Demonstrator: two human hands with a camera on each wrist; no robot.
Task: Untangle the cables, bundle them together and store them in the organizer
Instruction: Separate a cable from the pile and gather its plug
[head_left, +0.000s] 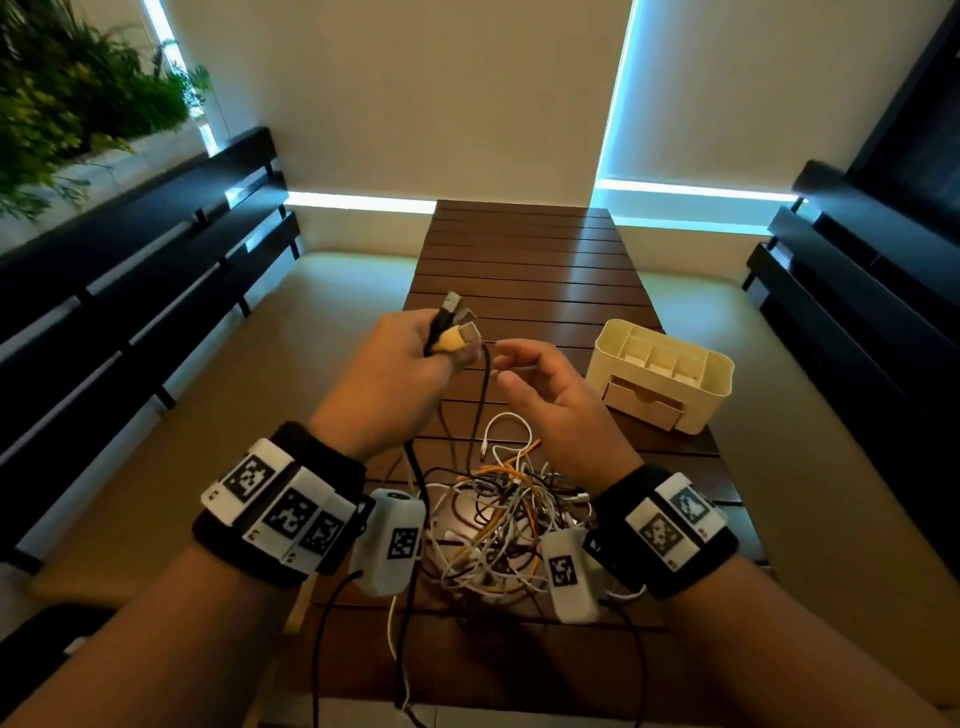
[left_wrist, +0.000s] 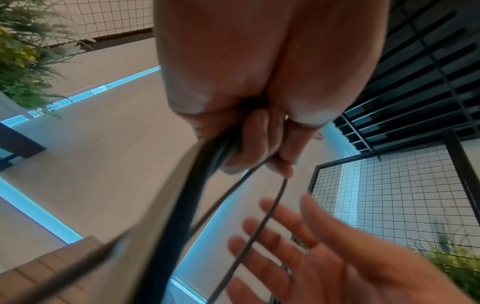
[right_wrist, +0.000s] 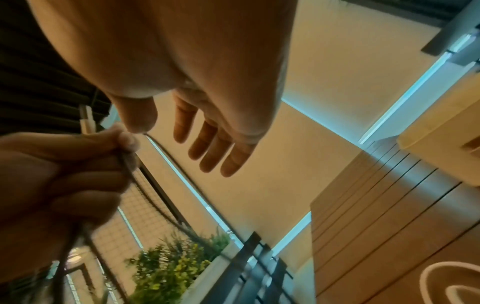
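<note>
cream organizer (head_left: 698, 395), yellow plug (head_left: 448, 340), brown table (head_left: 524, 249)

surface: slatted wooden table (head_left: 524, 249) | on it: tangled cables (head_left: 498, 525), cream organizer (head_left: 662, 376) at right edge

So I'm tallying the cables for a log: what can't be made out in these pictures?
- Cable count: in the head view the tangle overlaps itself and the wrist cameras cover its edges.
- Organizer drawer: closed, contents hidden.
- Plugs in the left hand: fingers hide them in the left wrist view; blurred in the right wrist view.
- Right hand: open beside a white cable; whether it touches it is unclear.
</note>
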